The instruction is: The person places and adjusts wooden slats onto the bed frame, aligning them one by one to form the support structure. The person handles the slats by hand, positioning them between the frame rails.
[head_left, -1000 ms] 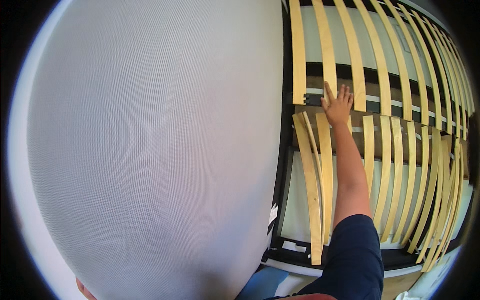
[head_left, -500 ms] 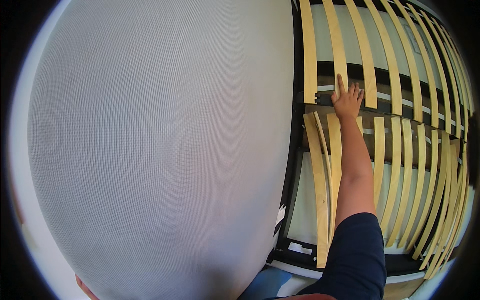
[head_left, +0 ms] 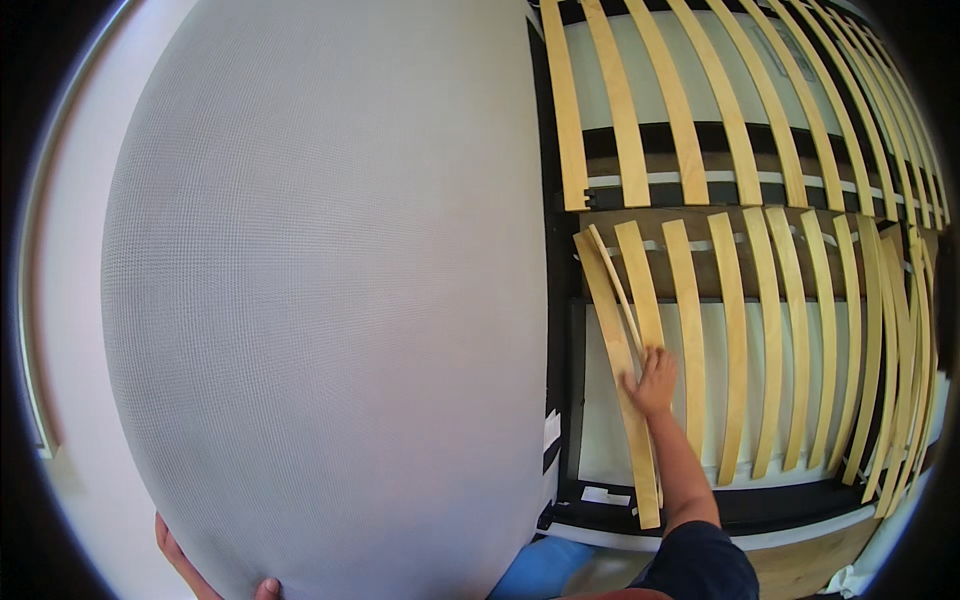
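Grey-white mesh fabric fills most of the left side, that's the mattress [head_left: 320, 300] standing tipped up on edge, bulging huge in the fisheye view, with a fine woven grid texture all over and no marks on it. Down at its bottom corner the left hand [head_left: 200, 572] has its fingers [head_left: 268, 588] curled around the lower edge, gripping the mattress from underneath; only the fingertips and a bit of the hand show.

Just right of the mattress runs the black metal bed frame [head_left: 556, 380], with a couple of small white tags stuck near its lower rail.

Moving right, the pale wooden slats [head_left: 735, 340] sit in two banks, upper and lower, curved and evenly spaced. The leftmost ones in the lower bank look off: one loose slat [head_left: 618, 370] lies skewed and crosses its neighbour instead of running parallel, its bottom end resting on the frame's lower rail.

The right hand [head_left: 652, 382] is flat on those leftmost slats, fingers spread open and pressing down, thumb toward the loose slat, not closed around anything. The forearm leads back to a dark blue sleeve [head_left: 700, 560] at the bottom.
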Action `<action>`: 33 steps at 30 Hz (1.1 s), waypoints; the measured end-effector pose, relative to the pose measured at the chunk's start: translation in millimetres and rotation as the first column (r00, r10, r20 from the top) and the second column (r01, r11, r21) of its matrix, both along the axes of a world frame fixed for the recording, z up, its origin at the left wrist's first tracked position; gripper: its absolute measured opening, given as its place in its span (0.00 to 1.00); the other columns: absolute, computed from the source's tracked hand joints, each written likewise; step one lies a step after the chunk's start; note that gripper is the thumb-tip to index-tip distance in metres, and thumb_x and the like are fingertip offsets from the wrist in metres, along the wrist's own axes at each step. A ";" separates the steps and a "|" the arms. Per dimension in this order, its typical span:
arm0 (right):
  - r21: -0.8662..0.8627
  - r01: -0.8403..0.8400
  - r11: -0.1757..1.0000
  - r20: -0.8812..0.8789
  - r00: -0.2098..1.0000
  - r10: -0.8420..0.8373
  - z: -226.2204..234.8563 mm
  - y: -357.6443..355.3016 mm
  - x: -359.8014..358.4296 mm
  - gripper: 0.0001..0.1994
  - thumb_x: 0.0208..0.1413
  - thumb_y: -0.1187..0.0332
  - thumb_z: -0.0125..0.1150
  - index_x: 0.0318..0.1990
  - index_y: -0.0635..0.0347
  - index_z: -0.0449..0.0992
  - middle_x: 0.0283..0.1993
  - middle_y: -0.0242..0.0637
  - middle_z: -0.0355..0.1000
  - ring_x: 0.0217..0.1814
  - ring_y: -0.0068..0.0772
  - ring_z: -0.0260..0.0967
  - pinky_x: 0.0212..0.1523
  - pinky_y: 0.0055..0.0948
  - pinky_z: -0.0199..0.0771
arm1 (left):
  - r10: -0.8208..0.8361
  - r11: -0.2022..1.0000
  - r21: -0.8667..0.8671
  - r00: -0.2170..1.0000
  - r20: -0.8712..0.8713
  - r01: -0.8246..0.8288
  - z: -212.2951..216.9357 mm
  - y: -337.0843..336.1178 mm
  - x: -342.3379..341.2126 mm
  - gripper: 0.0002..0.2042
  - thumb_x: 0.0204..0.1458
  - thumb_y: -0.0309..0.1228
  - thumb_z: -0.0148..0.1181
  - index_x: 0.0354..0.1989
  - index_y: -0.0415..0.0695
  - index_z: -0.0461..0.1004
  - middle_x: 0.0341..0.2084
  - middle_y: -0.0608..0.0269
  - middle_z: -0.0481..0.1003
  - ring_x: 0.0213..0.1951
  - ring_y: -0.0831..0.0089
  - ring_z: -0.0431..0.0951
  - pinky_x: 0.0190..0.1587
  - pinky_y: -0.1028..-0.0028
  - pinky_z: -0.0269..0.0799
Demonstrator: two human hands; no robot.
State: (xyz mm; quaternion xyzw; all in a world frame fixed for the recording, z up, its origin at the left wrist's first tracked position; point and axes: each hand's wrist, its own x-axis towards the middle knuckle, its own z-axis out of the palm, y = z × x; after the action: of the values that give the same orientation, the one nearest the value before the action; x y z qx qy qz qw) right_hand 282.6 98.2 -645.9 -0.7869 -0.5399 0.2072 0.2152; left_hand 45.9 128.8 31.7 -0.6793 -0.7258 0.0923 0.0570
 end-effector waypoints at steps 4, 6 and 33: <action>-0.326 0.220 0.919 -0.253 0.917 -0.309 3.7 -31.2 -18.2 0.44 0.39 0.48 0.72 0.62 0.63 0.59 0.56 0.51 0.62 0.60 0.50 0.59 0.53 0.47 0.68 | 0.092 0.992 0.065 0.979 0.183 -0.105 -10.7 -3.4 16.3 0.52 0.38 0.37 0.72 0.70 0.40 0.42 0.65 0.44 0.47 0.68 0.51 0.45 0.69 0.54 0.40; -0.351 0.107 0.930 -0.210 0.959 -0.189 20.2 -22.3 -26.8 0.49 0.36 0.50 0.75 0.64 0.63 0.57 0.55 0.49 0.62 0.59 0.48 0.60 0.51 0.44 0.71 | 0.124 0.989 0.058 0.971 0.203 -0.139 -10.9 -3.8 11.3 0.52 0.39 0.38 0.72 0.70 0.40 0.41 0.66 0.45 0.47 0.68 0.51 0.44 0.69 0.54 0.39; -0.220 -0.009 0.975 -0.554 0.824 -0.118 113.4 -47.9 -17.7 0.26 0.49 0.65 0.62 0.51 0.69 0.57 0.45 0.64 0.68 0.48 0.67 0.68 0.48 0.51 0.69 | -0.035 0.978 0.198 0.992 -0.119 0.059 -4.7 -13.5 -35.9 0.47 0.43 0.49 0.67 0.71 0.50 0.48 0.67 0.51 0.53 0.66 0.48 0.55 0.67 0.51 0.52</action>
State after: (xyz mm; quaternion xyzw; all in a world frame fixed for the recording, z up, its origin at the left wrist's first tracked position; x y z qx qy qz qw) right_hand 265.0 50.3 -532.4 -0.7243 -0.4042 0.4804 0.2851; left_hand 9.9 115.3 27.0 -0.6805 -0.7107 0.0561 0.1695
